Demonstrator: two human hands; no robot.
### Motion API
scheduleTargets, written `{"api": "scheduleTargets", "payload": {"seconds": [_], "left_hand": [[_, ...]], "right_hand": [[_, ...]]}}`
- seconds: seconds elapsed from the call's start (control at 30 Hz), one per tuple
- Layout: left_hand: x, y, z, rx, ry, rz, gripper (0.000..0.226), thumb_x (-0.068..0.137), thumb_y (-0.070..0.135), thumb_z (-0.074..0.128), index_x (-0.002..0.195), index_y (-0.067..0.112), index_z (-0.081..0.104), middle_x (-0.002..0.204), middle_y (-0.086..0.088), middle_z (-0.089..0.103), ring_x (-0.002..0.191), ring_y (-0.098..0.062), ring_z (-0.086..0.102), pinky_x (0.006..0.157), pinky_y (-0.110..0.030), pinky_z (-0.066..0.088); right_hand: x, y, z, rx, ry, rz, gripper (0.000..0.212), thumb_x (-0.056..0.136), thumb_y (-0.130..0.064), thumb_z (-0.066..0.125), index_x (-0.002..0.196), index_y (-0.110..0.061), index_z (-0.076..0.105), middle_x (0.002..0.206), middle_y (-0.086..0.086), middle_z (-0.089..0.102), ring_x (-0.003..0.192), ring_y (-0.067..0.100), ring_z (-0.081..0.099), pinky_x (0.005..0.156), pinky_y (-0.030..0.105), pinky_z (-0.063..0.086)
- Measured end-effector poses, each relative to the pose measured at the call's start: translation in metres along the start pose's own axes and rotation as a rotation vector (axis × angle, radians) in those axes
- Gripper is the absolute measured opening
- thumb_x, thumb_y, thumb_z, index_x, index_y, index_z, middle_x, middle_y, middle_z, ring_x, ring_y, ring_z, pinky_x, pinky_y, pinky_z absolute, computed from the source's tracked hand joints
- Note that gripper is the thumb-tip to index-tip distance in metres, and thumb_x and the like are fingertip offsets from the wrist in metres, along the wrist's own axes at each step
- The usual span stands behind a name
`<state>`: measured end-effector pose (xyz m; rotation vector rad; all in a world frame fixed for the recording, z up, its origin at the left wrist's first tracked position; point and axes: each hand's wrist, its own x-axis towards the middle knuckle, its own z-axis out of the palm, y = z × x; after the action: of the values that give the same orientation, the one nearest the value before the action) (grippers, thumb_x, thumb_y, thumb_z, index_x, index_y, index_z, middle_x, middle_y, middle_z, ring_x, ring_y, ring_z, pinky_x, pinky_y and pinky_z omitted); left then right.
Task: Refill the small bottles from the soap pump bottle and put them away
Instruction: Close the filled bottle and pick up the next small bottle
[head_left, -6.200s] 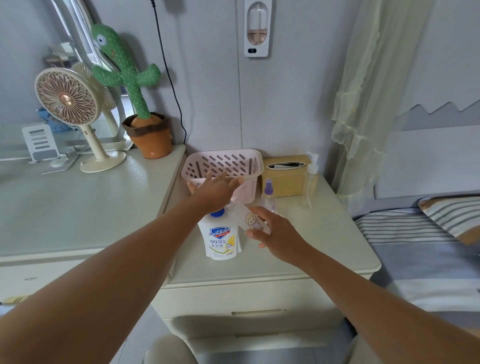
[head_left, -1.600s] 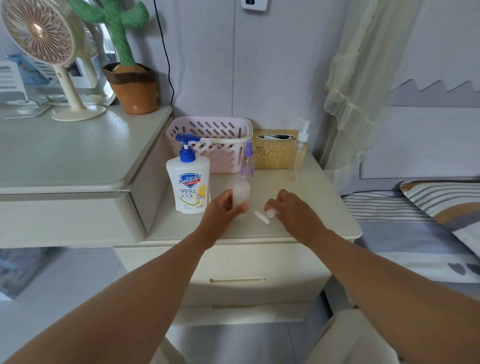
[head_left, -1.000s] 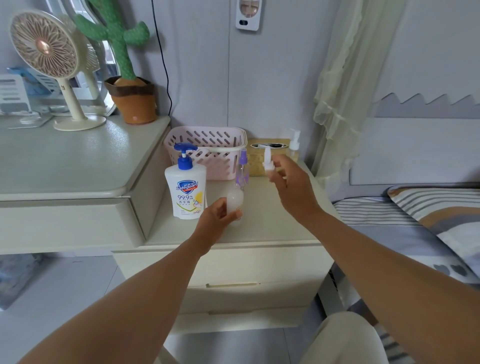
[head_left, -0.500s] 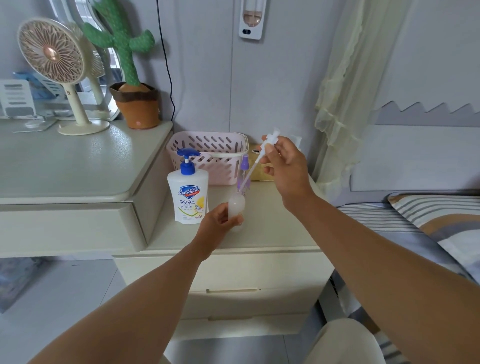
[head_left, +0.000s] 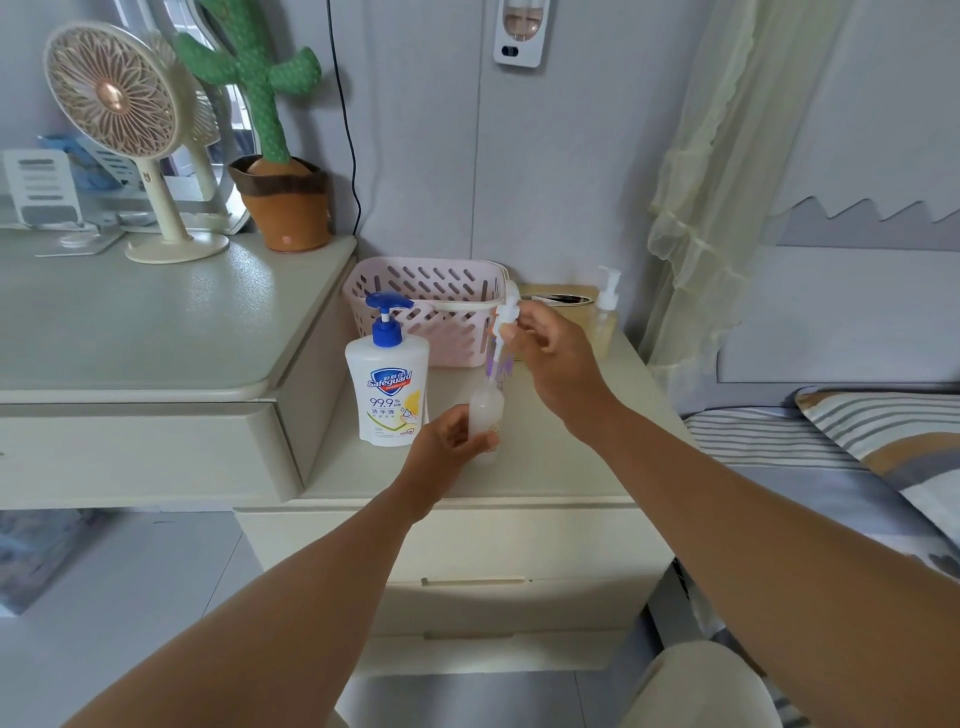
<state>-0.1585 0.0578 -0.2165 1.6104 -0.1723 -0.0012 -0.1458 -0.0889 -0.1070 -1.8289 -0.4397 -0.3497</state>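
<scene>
The small bottle (head_left: 487, 410) stands upright on the bench (head_left: 550, 467), near its front edge and uncapped. The left hand (head_left: 441, 452) grips the lower body of this bottle; its fingers (head_left: 490, 442) are curled round it.

The right hand (head_left: 558, 364) is raised above the bottle, at 1 o'clock from it. Its fingers (head_left: 525, 326) are clamped on the white pump cap (head_left: 506, 312). The dip tube (head_left: 496, 358) of the cap slants down toward the bottle neck. Whether the tube tip is inside the mouth cannot be determined.

The soap pump bottle (head_left: 388, 395), white with a blue pump, stands just beside the small bottle at 9 o'clock. No hand touches it.

The pink basket (head_left: 415, 280) sits at 12 o'clock, against the wall behind the soap pump bottle. A purple spray bottle (head_left: 504, 370) stands in front of the basket, partly hidden by the dip tube and the right hand. A tissue box (head_left: 561, 299) and a clear pump bottle (head_left: 605, 317) stand at 1 o'clock, at the back of the bench.

A fan (head_left: 111, 104) and a cactus toy (head_left: 260, 98) stand on the higher surface at 10 o'clock. A bed (head_left: 831, 457) lies at 3 o'clock.
</scene>
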Motion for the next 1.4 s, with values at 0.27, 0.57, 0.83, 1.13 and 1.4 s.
{"api": "scheduleTargets", "payload": {"seconds": [0.27, 0.57, 0.83, 1.13, 1.4], "left_hand": [[0.001, 0.0, 0.0, -0.003, -0.012, 0.01, 0.032, 0.082, 0.013, 0.071, 0.113, 0.012, 0.063, 0.105, -0.007, 0.07, 0.092, -0.013, 0.066, 0.079, -0.016, 0.05], [0.002, -0.001, -0.001, -0.022, -0.015, 0.01, 0.032, 0.082, 0.014, 0.072, 0.113, 0.012, 0.063, 0.104, -0.006, 0.071, 0.092, -0.012, 0.067, 0.081, -0.016, 0.051], [0.002, -0.001, -0.001, -0.031, -0.013, 0.006, 0.032, 0.082, 0.013, 0.072, 0.113, 0.012, 0.063, 0.105, -0.007, 0.071, 0.097, -0.017, 0.067, 0.083, -0.019, 0.052], [0.002, -0.001, 0.0, -0.026, -0.02, 0.008, 0.031, 0.082, 0.014, 0.072, 0.112, 0.013, 0.064, 0.105, -0.008, 0.071, 0.101, -0.023, 0.066, 0.088, -0.027, 0.051], [0.004, -0.002, 0.0, -0.007, -0.016, -0.002, 0.032, 0.082, 0.014, 0.072, 0.112, 0.013, 0.063, 0.106, -0.006, 0.071, 0.103, -0.024, 0.065, 0.093, -0.033, 0.05]], "right_hand": [[-0.005, 0.016, 0.009, -0.091, -0.117, 0.028, 0.011, 0.092, -0.018, 0.057, 0.1, -0.018, 0.064, 0.097, -0.001, 0.069, 0.094, 0.012, 0.063, 0.087, 0.03, 0.046], [-0.009, 0.034, 0.008, -0.099, -0.193, 0.059, 0.017, 0.091, -0.019, 0.058, 0.107, -0.014, 0.066, 0.105, -0.002, 0.07, 0.101, 0.007, 0.062, 0.093, 0.03, 0.045], [-0.01, 0.044, 0.01, -0.134, -0.165, 0.065, 0.019, 0.087, -0.025, 0.065, 0.104, -0.016, 0.068, 0.099, -0.004, 0.069, 0.097, 0.006, 0.06, 0.085, 0.027, 0.044], [-0.012, 0.042, 0.009, -0.08, -0.153, 0.106, 0.031, 0.078, -0.027, 0.076, 0.107, -0.019, 0.066, 0.099, -0.007, 0.067, 0.098, 0.007, 0.059, 0.087, 0.021, 0.044], [-0.013, 0.038, 0.005, 0.09, -0.233, 0.155, 0.023, 0.088, -0.016, 0.064, 0.109, -0.016, 0.07, 0.105, -0.007, 0.072, 0.1, 0.0, 0.061, 0.087, 0.011, 0.044]]}}
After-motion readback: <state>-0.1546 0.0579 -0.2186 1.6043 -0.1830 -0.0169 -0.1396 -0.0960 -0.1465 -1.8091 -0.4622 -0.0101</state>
